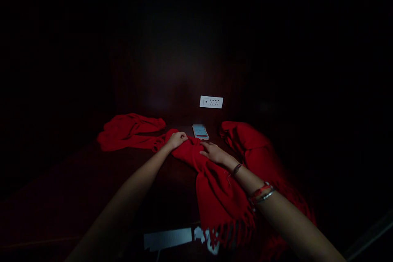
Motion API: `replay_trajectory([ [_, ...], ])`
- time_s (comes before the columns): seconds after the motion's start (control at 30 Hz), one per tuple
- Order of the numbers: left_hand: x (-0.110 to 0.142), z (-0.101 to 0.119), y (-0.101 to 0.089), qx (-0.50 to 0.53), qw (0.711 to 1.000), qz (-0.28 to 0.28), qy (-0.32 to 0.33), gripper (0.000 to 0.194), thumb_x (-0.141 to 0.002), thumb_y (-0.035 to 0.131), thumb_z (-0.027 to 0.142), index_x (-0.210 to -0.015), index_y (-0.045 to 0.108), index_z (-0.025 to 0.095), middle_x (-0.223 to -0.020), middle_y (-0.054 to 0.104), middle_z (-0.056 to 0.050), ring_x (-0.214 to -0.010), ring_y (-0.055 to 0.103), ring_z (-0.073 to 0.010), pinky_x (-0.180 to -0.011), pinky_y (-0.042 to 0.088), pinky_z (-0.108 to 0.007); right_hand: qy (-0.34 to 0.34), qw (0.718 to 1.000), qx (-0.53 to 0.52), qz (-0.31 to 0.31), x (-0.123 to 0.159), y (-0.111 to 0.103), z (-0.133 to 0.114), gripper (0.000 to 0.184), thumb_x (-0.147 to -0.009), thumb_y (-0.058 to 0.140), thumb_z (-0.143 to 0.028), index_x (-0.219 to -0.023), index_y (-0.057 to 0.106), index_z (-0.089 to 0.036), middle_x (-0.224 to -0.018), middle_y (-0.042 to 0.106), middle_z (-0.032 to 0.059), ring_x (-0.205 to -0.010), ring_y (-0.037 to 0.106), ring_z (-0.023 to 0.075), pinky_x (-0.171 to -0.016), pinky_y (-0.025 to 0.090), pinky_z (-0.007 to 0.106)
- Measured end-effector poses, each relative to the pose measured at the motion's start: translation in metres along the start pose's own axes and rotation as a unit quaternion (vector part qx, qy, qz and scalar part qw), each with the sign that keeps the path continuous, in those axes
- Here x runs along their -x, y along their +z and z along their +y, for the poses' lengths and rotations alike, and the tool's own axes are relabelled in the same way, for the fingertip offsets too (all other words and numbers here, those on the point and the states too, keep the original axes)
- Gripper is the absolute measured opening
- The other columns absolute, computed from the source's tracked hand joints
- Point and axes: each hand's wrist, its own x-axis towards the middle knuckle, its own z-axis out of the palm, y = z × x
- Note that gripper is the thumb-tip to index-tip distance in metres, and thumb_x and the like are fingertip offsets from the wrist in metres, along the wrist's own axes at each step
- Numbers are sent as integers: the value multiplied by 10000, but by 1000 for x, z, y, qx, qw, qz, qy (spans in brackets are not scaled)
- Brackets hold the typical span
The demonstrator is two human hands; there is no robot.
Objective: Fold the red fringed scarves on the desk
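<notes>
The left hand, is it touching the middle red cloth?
Touching. The head view shows the left hand resting on the far part of the middle red cloth, with no gap visible.

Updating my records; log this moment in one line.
left hand: on red fringed cloth; right hand: on same cloth; phone: lit, beyond hands

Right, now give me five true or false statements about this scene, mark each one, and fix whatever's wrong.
1. The left hand and right hand are both touching the middle red scarf. True.
2. The phone lies face down. False: the phone lies face up.
3. The socket panel is white. True.
4. The bracelets are on the left arm. False: the bracelets are on the right arm.
5. The middle red scarf has a fringe at its near end. True.
</notes>
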Motion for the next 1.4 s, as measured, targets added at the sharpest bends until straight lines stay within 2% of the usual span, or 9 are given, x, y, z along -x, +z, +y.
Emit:
replay_trajectory([
  [0.17,-22,-6,3,-8,997,-1,-75,122,-639,482,198,-533,530,162,-587,576,-23,-627,536,-159,-546,366,-223,7,1000,2,-9,-1,5,18,356,-744,396,-137,-1091,476,-152,-1040,551,95,-929,517,169,-786,378,256],
  [0.43,-13,1,9,82,996,13,-35,164,-704,446,285,-791,504,158,-638,538,23,-549,480,-85,-476,345,-166,-17,999,-19,40,-42,-17,-2,352,-787,396,-257,-1105,477,-128,-1079,531,93,-966,495,154,-794,363,212],
  [0.57,-10,-2,8,110,993,4,-52,134,-639,530,282,-671,512,153,-537,491,47,-472,438,-76,-451,324,-170,32,999,16,-22,-73,0,-9,276,-708,522,-260,-964,568,-166,-908,607,65,-831,548,156,-666,390,189],
  [0.83,-25,2,7,24,991,32,-131,170,-662,513,247,-518,484,163,-513,504,-12,-554,497,-144,-493,308,-216,103,994,5,39,-83,17,6,174,-686,482,-144,-823,586,-168,-748,610,45,-677,556,125,-542,355,165],
  [0.97,5,18,-3,-13,990,127,-55,270,-776,346,368,-721,517,166,-739,560,-52,-728,507,-163,-601,335,-234,147,985,-38,84,-87,16,6,207,-694,449,-137,-869,553,-170,-794,600,55,-694,547,133,-534,347,177],
  [1.03,24,26,-8,-20,995,99,-3,303,-764,346,403,-693,522,167,-701,561,-44,-693,510,-163,-601,342,-240,162,980,-74,90,-88,14,3,179,-694,455,-154,-841,554,-178,-773,599,40,-663,539,122,-522,345,175],
  [1.17,43,28,-11,48,999,-8,21,223,-700,435,350,-655,542,160,-641,566,-16,-622,513,-140,-572,360,-221,156,970,-159,95,-59,-4,-6,185,-739,414,-240,-856,538,-169,-738,586,20,-608,518,101,-516,354,178],
  [1.3,46,25,-11,112,993,14,17,258,-717,409,354,-693,565,150,-694,585,-20,-660,523,-138,-608,373,-222,58,975,-197,90,12,-28,-8,258,-702,478,-352,-879,519,-168,-813,576,27,-697,515,110,-606,378,201],
  [1.4,50,35,-7,82,995,48,31,315,-698,440,440,-747,581,162,-734,597,-26,-695,528,-159,-642,372,-244,84,978,-185,44,57,-32,-10,308,-615,573,-361,-853,534,-168,-763,576,27,-665,508,124,-614,379,230],
])
